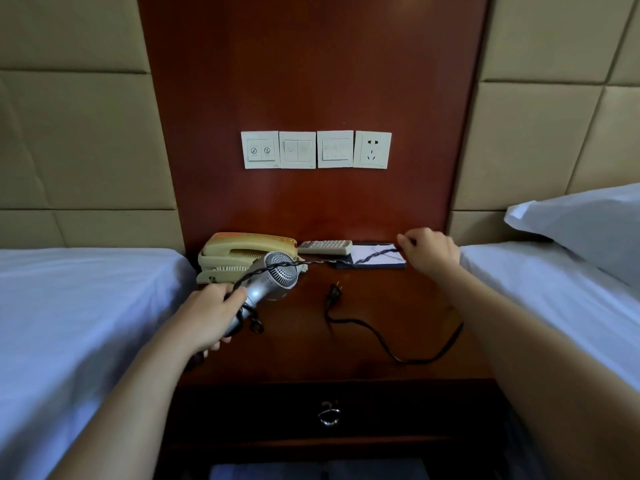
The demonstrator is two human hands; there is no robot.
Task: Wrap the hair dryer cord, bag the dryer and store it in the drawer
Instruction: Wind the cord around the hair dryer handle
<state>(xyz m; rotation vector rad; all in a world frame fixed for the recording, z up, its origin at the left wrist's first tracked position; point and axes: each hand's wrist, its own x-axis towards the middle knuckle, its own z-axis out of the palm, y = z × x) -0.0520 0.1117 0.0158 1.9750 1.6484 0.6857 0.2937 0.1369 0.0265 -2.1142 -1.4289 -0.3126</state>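
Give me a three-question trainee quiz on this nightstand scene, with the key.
1. True or false: the plug lies loose on the nightstand.
2. Which grips the dryer: A left hand, B right hand?
3. Fill in: the drawer is ____.

Key: 1 true. 2 A; the right hand's fingers pinch the cord. 3 shut.
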